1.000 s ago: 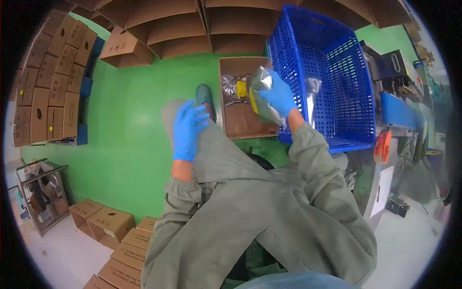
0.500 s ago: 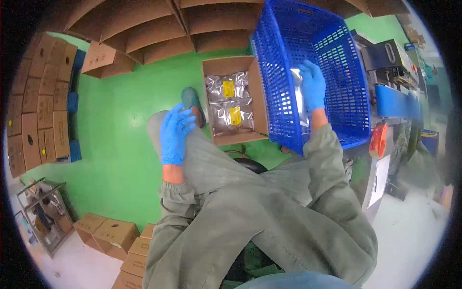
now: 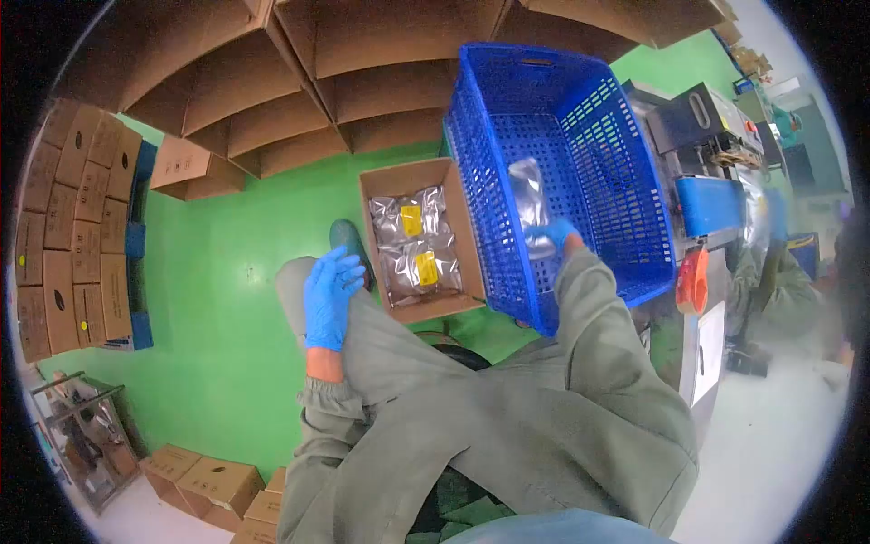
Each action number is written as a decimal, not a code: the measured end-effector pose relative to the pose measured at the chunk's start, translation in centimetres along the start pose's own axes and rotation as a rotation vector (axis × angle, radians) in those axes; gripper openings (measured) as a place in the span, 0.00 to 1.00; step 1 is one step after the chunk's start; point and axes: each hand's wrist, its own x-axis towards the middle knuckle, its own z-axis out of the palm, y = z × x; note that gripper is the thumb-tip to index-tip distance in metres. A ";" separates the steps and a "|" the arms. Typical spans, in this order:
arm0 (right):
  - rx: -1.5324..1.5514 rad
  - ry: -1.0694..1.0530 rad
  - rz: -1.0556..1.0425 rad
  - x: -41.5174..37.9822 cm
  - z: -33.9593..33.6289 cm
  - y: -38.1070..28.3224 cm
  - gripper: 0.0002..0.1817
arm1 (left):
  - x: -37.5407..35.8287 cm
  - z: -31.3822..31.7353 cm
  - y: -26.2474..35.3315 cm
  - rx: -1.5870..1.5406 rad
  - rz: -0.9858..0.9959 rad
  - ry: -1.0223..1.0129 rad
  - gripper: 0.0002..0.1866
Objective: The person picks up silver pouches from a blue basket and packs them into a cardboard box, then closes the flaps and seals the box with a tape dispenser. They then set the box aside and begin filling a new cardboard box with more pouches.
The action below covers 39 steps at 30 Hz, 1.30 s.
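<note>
while the right hand [image 3: 555, 234] reaches over the rim of the blue crate [image 3: 526, 86], one silver pouch [image 3: 526, 192] lies inside along the left wall, its near end at the gloved fingers. from where i stand i can't tell whether that grip is fastened on it, as the fingers are blurred and partly hidden. the crate's left wall rises between the pouch and an open-topped brown carton [image 3: 466, 238] just beside it. two silver packs [image 3: 444, 263] lie in the carton, one beyond the other, each with one yellow label [image 3: 410, 219]. the left shoe [image 3: 349, 238] is planted close to the carton's left edge, and the left hand [image 3: 331, 299] hangs over the left knee, its grip released, fingers loosely bent.

past the carton and crate, a bank of open brown boxes [image 3: 390, 45] hems in the far side. on the right, one blue machine part [image 3: 707, 207] and one orange item [image 3: 691, 281] crowd the crate's edge. leftward, green floor [image 3: 236, 281] spreads from the left leg to the stacked cartons [image 3: 86, 222].
</note>
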 end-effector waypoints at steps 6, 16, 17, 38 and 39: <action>-0.515 0.706 -0.282 -18.4 -8.7 -18.9 0.16 | 1.6 5.7 0.0 0.104 -0.046 -0.287 0.22; 0.504 0.563 -1.246 -44.6 -7.8 -25.4 0.22 | 3.7 17.9 -1.7 -0.741 -0.233 -0.731 0.39; 1.089 0.301 -1.245 -46.5 -7.6 -25.8 0.25 | 4.1 16.7 -2.8 -0.735 -0.214 -0.734 0.39; 0.826 0.154 -0.928 -29.2 4.4 -27.8 0.36 | -2.6 2.9 4.3 -0.129 0.264 -0.264 0.23; 0.955 -0.275 -0.835 -30.4 4.7 -28.5 0.32 | -3.5 2.7 5.7 0.036 0.384 -0.205 0.23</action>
